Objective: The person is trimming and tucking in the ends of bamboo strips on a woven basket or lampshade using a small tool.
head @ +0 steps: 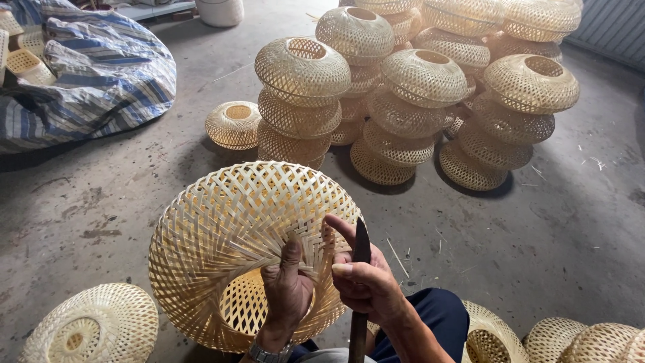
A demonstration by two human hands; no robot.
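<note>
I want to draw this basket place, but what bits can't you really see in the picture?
Head view, hard to make out:
- The dark tool in the right hand: its lower end is cut off by the bottom edge.
- The rim of the woven basket is partly hidden under the left hand.
- The back basket stacks: cut off by the top edge.
- Inside the striped bag: cloth hides most of it.

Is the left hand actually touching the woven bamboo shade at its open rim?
Touching. The head view shows the left hand hooked over the rim of the woven bamboo shade, fingers pressed against the strips, no gap.
</note>
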